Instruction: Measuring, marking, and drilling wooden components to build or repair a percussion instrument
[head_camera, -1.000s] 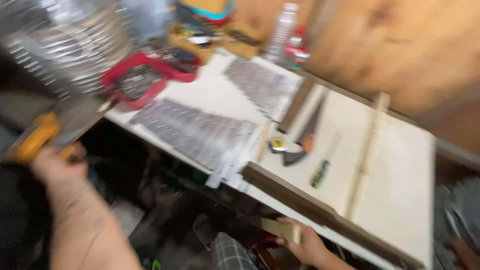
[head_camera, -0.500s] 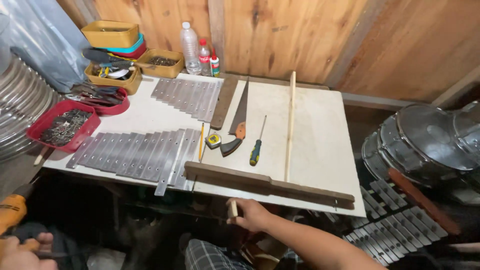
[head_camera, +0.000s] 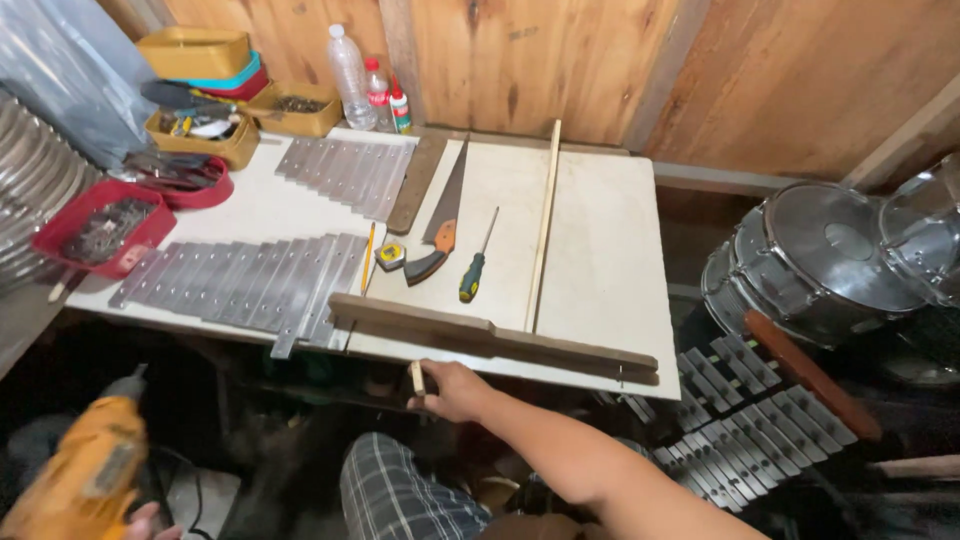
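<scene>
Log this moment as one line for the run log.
right hand: holds small wood piece at table edge | left hand: on yellow drill | dark wood bar: lies on table

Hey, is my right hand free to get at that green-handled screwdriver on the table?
Probably not straight away: the right hand is shut on a small wooden piece at the table edge, and the long dark wooden bar lies between it and the screwdriver.

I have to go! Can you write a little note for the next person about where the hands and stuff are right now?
Right hand: holds a small wooden piece at the near edge of the white table.
Left hand: low at the left, gripping a yellow power drill.
On the table: long dark wooden strip, handsaw, screwdriver, metal bars.
Done or left: cannot tell.
</scene>
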